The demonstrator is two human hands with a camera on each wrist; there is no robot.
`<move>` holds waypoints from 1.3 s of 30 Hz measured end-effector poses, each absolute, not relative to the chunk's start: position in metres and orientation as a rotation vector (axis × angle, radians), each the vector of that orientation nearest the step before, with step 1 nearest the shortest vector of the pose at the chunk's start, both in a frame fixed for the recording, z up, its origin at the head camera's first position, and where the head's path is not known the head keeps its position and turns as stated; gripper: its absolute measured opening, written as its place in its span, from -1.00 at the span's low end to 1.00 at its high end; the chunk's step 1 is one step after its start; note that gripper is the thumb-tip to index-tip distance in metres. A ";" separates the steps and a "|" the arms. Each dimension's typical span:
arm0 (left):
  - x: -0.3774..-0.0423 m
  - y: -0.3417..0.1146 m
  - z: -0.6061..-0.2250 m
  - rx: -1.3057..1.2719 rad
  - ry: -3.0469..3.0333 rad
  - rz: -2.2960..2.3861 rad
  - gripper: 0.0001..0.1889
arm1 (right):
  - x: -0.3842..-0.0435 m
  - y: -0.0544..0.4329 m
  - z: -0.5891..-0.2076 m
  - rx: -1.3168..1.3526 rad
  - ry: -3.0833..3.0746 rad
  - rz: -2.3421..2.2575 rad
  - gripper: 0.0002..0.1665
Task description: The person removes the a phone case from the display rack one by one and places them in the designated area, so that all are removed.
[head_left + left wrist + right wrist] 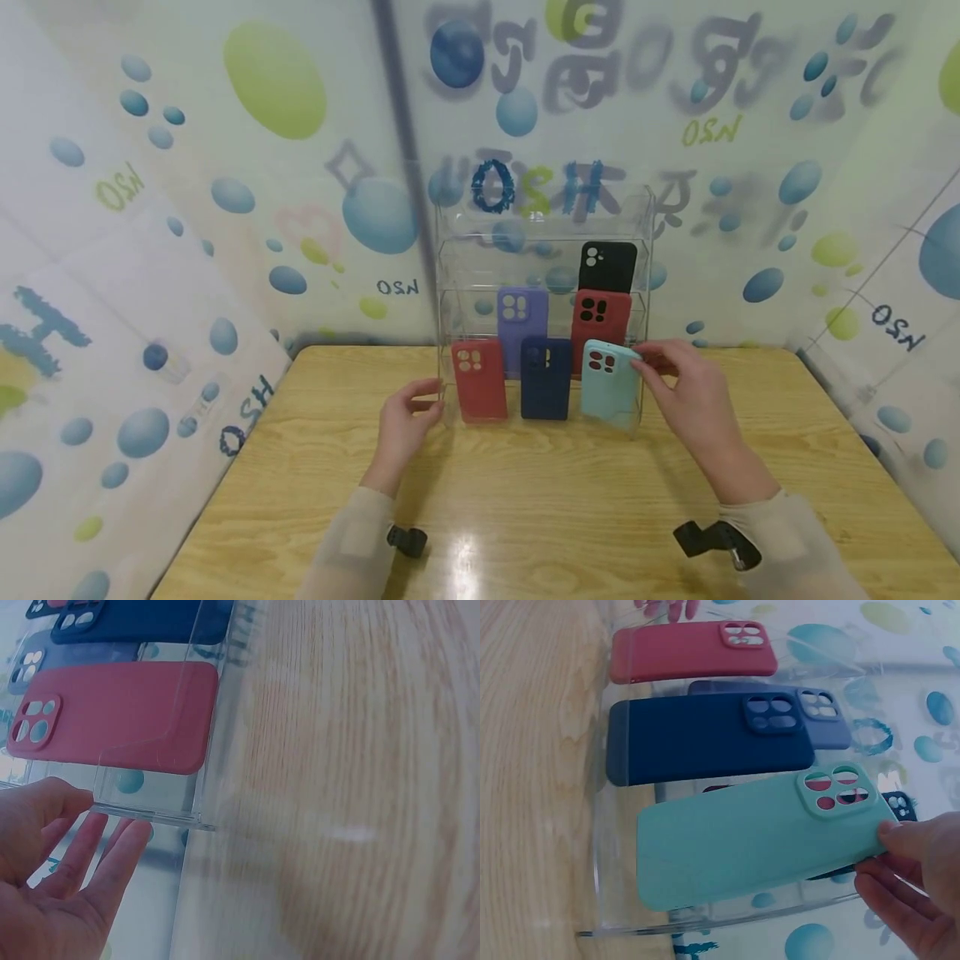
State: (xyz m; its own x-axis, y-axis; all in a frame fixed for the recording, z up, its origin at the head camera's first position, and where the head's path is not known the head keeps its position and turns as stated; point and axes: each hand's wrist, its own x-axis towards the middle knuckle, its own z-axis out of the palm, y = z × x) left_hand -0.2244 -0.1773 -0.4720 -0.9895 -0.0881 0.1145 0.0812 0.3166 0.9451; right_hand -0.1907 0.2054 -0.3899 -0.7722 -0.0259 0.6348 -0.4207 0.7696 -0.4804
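A clear tiered display stand [540, 227] holds several phone cases. My right hand [693, 400] pinches the upper corner of a mint-green phone case [742, 836], which leans slightly tilted in the front tier at the right. At the stand's left side, my left hand [405, 425] holds its clear edge between thumb and fingers. Nearest that hand stands a red phone case [124, 712] in the front tier. A dark blue phone case [545, 392] is in the middle of that tier. Behind are a purple case [522, 321], another red case [611, 310] and a black case [618, 273].
The stand rests on a wood-grain table [510, 508], near its back edge. Behind and at both sides rise pale walls [300, 183] printed with blue and green dots. Each sleeve carries a black wrist strap [720, 542].
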 end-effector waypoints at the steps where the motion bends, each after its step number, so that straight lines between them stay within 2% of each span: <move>1: -0.225 -0.177 -0.472 0.007 -2.427 -1.752 -0.62 | -0.190 0.205 -0.387 0.339 -2.325 0.822 -0.76; 14: -0.222 -0.175 -0.473 0.010 -2.444 -1.726 -0.63 | -0.168 0.183 -0.368 0.441 -2.228 0.833 -0.69; 29: -0.225 -0.173 -0.473 -0.013 -2.422 -1.726 -0.63 | -0.167 0.153 -0.378 0.478 -2.339 1.161 -0.72; 39: -0.227 -0.175 -0.473 0.002 -2.442 -1.699 -0.63 | -0.158 0.112 -0.402 0.478 -2.452 1.413 -0.81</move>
State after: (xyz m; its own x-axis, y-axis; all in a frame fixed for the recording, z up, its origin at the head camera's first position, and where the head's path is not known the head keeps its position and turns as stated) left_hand -0.2267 -0.1754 -0.4729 -0.9861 -0.0961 0.1353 0.0934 0.3525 0.9311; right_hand -0.1581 0.1119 -0.4016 -0.9089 -0.1472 0.3902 -0.4114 0.4698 -0.7811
